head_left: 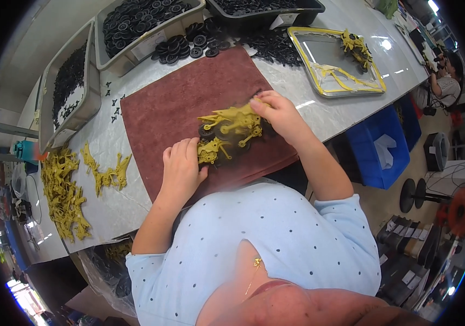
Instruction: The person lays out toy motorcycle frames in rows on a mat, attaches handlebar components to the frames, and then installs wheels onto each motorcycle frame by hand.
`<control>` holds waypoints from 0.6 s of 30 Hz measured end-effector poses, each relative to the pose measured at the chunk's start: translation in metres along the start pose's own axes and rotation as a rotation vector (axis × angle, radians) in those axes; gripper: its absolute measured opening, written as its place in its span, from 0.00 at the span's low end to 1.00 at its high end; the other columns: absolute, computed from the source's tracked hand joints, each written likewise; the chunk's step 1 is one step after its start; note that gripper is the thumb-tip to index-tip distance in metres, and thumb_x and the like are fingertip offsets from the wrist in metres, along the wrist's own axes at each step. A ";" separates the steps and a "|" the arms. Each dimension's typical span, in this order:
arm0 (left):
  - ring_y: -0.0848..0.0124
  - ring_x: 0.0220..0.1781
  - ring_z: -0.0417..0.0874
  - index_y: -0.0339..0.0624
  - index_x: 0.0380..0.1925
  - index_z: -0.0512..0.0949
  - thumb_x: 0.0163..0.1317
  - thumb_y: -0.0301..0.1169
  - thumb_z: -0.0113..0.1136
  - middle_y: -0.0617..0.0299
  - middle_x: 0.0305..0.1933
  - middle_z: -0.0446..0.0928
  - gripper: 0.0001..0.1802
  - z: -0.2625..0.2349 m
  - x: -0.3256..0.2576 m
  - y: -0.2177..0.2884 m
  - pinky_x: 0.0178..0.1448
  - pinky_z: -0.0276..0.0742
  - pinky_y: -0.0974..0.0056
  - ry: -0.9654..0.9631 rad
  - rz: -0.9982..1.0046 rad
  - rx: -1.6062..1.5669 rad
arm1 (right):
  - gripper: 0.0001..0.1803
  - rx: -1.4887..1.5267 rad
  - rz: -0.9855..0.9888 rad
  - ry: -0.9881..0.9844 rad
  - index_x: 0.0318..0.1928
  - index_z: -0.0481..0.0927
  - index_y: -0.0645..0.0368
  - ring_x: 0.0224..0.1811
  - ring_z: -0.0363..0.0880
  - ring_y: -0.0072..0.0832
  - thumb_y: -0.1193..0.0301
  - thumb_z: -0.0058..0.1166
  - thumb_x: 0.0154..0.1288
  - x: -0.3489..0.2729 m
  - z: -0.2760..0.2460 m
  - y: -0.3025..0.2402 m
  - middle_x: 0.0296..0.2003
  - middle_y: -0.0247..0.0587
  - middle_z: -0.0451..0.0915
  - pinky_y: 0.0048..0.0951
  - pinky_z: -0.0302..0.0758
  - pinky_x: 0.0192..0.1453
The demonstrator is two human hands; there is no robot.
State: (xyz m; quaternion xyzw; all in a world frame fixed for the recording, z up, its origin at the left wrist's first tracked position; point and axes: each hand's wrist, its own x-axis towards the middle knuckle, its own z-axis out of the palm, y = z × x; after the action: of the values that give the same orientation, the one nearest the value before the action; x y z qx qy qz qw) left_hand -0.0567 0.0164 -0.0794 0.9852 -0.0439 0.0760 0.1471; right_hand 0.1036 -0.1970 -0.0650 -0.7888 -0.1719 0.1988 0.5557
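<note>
On the dark red cloth (162, 114) in front of me lie yellow plastic toy pieces with black wheels, motorcycle-like in shape. My right hand (278, 115) pinches the right end of a long yellow toy piece (238, 119), which is smeared by motion. My left hand (181, 168) lies on the cloth, fingers bent against a second yellow toy piece (209, 151) just below and left of the first. Its fingertips touch that piece's left side. Black wheels show between and under the two pieces, partly hidden.
Grey bins of black wheels (129, 27) and small black parts (69, 73) stand at the back left, a black bin (265, 13) behind. Loose wheels (175, 48) lie beyond the cloth. Yellow parts (61, 190) are heaped left. A yellow-edged tray (325, 76) sits right; a person (445, 81) is beyond.
</note>
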 end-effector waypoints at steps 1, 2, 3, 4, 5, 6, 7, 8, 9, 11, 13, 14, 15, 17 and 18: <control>0.59 0.57 0.70 0.34 0.54 0.66 0.37 0.28 0.70 0.53 0.53 0.69 0.39 -0.001 0.000 0.001 0.59 0.61 0.53 -0.004 -0.001 -0.001 | 0.24 0.058 0.068 -0.062 0.41 0.80 0.69 0.50 0.73 0.30 0.56 0.56 0.62 0.008 0.003 -0.010 0.49 0.48 0.75 0.27 0.68 0.55; 0.59 0.57 0.70 0.34 0.54 0.66 0.37 0.28 0.70 0.53 0.53 0.69 0.39 0.000 -0.002 0.000 0.59 0.61 0.53 -0.001 0.001 0.001 | 0.24 0.058 0.065 -0.061 0.41 0.80 0.69 0.50 0.73 0.30 0.56 0.56 0.62 0.018 0.009 -0.014 0.49 0.48 0.75 0.27 0.68 0.55; 0.59 0.57 0.70 0.34 0.54 0.67 0.38 0.27 0.70 0.53 0.53 0.69 0.39 0.001 -0.003 -0.002 0.59 0.61 0.53 -0.010 -0.030 0.024 | 0.26 -0.136 0.153 -0.147 0.41 0.80 0.69 0.47 0.76 0.32 0.53 0.55 0.62 0.029 0.014 -0.019 0.46 0.50 0.77 0.29 0.70 0.53; 0.59 0.57 0.70 0.34 0.54 0.67 0.38 0.27 0.69 0.53 0.53 0.70 0.38 0.000 -0.004 -0.003 0.58 0.61 0.53 -0.016 -0.062 0.048 | 0.28 -0.331 0.240 -0.233 0.41 0.80 0.68 0.45 0.78 0.34 0.50 0.55 0.61 0.036 0.017 -0.024 0.43 0.52 0.79 0.31 0.72 0.52; 0.59 0.57 0.70 0.34 0.54 0.67 0.38 0.27 0.69 0.53 0.53 0.70 0.38 -0.002 -0.005 -0.002 0.58 0.61 0.53 -0.014 -0.056 0.050 | 0.28 -0.329 0.238 -0.227 0.41 0.80 0.68 0.45 0.78 0.34 0.50 0.55 0.61 0.040 0.021 -0.024 0.43 0.52 0.79 0.31 0.72 0.52; 0.59 0.57 0.69 0.35 0.55 0.67 0.38 0.28 0.70 0.53 0.53 0.69 0.39 -0.005 -0.006 -0.002 0.58 0.61 0.53 -0.059 -0.084 0.051 | 0.30 -0.421 0.147 -0.234 0.44 0.79 0.68 0.44 0.79 0.36 0.49 0.55 0.60 0.044 0.025 -0.021 0.42 0.54 0.79 0.32 0.72 0.51; 0.59 0.58 0.69 0.35 0.55 0.67 0.38 0.29 0.70 0.53 0.54 0.69 0.40 -0.006 -0.007 -0.003 0.58 0.61 0.53 -0.104 -0.111 0.051 | 0.32 -0.512 0.056 -0.240 0.46 0.77 0.67 0.44 0.80 0.39 0.47 0.56 0.59 0.046 0.028 -0.020 0.42 0.56 0.80 0.34 0.73 0.50; 0.59 0.58 0.69 0.35 0.55 0.67 0.38 0.29 0.70 0.53 0.54 0.69 0.40 -0.007 -0.006 -0.002 0.58 0.61 0.53 -0.101 -0.106 0.051 | 0.32 -0.513 0.056 -0.234 0.46 0.77 0.67 0.44 0.80 0.39 0.47 0.56 0.59 0.048 0.029 -0.023 0.42 0.56 0.80 0.34 0.73 0.50; 0.59 0.58 0.69 0.35 0.56 0.66 0.38 0.30 0.71 0.53 0.54 0.69 0.40 -0.007 -0.007 0.000 0.57 0.62 0.53 -0.106 -0.128 0.059 | 0.33 -0.575 0.017 -0.303 0.48 0.76 0.66 0.46 0.79 0.40 0.47 0.56 0.58 0.048 0.032 -0.029 0.43 0.56 0.79 0.34 0.73 0.51; 0.59 0.59 0.68 0.36 0.56 0.66 0.38 0.30 0.71 0.53 0.54 0.69 0.40 -0.007 -0.009 0.001 0.57 0.63 0.53 -0.111 -0.148 0.067 | 0.34 -0.637 -0.022 -0.370 0.51 0.74 0.65 0.48 0.79 0.41 0.47 0.57 0.58 0.051 0.037 -0.033 0.45 0.56 0.79 0.35 0.72 0.52; 0.59 0.58 0.68 0.36 0.57 0.67 0.38 0.31 0.72 0.54 0.53 0.69 0.42 -0.008 -0.009 0.000 0.56 0.63 0.54 -0.137 -0.177 0.049 | 0.35 -0.589 0.007 -0.415 0.52 0.72 0.65 0.49 0.78 0.40 0.47 0.59 0.56 0.057 0.040 -0.028 0.46 0.55 0.78 0.34 0.72 0.53; 0.59 0.58 0.68 0.36 0.57 0.67 0.38 0.31 0.72 0.54 0.53 0.69 0.42 -0.009 -0.010 0.000 0.56 0.63 0.54 -0.133 -0.175 0.050 | 0.35 -0.590 0.004 -0.412 0.52 0.72 0.65 0.49 0.78 0.40 0.47 0.59 0.56 0.057 0.040 -0.026 0.46 0.55 0.78 0.34 0.72 0.53; 0.59 0.58 0.68 0.37 0.57 0.67 0.38 0.31 0.72 0.54 0.53 0.69 0.42 -0.010 -0.012 -0.003 0.56 0.64 0.54 -0.136 -0.201 0.035 | 0.33 -0.487 0.016 -0.379 0.50 0.73 0.64 0.49 0.77 0.37 0.48 0.60 0.56 0.057 0.040 -0.023 0.46 0.52 0.79 0.34 0.72 0.51; 0.59 0.57 0.69 0.38 0.57 0.67 0.38 0.31 0.72 0.55 0.52 0.69 0.42 -0.011 -0.014 -0.009 0.56 0.64 0.55 -0.136 -0.231 0.017 | 0.31 -0.388 0.024 -0.350 0.49 0.74 0.63 0.48 0.77 0.35 0.49 0.60 0.56 0.059 0.038 -0.021 0.46 0.48 0.79 0.34 0.72 0.49; 0.59 0.56 0.69 0.39 0.57 0.67 0.37 0.33 0.73 0.55 0.52 0.69 0.42 -0.012 -0.015 -0.014 0.56 0.64 0.54 -0.128 -0.244 0.048 | 0.28 -0.226 0.163 -0.347 0.48 0.75 0.60 0.47 0.76 0.32 0.50 0.61 0.56 0.061 0.035 -0.020 0.45 0.44 0.78 0.34 0.70 0.49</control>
State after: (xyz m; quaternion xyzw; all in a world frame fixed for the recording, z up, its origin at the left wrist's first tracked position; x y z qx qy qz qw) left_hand -0.0717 0.0346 -0.0746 0.9893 0.0689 -0.0043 0.1285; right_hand 0.1375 -0.1323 -0.0640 -0.8113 -0.2220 0.3553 0.4078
